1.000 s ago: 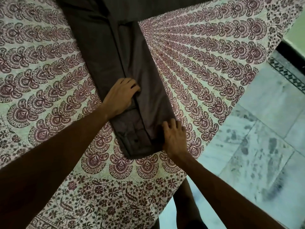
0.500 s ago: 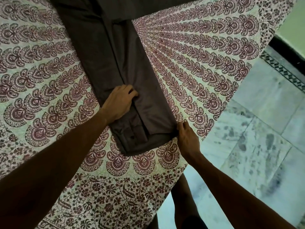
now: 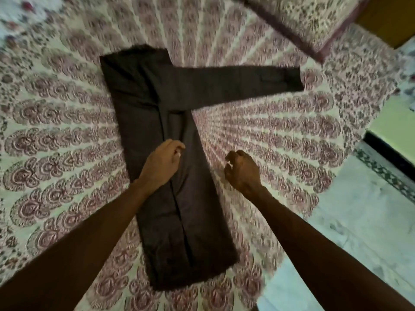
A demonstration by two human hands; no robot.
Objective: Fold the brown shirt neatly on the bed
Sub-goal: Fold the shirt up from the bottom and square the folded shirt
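Observation:
The brown shirt (image 3: 139,104) lies on the patterned bed sheet (image 3: 56,153), folded lengthwise into a long narrow strip that runs from the far middle toward me. One sleeve (image 3: 235,86) sticks out flat to the right near the top. My left hand (image 3: 160,167) rests on the middle of the strip with loosely curled fingers. My right hand (image 3: 242,171) hovers just right of the strip's edge, above the sheet, fingers loosely curled and holding nothing. The picture is blurred by motion.
A pillow (image 3: 314,19) in a matching print lies at the far right of the bed. The bed's edge runs diagonally on the right, with a pale tiled floor (image 3: 359,221) beyond it.
The view has lifted and pulled back, so the whole shirt and its outstretched sleeve now show. My right hand has let go of the hem corner and risen. My left hand has moved up the strip.

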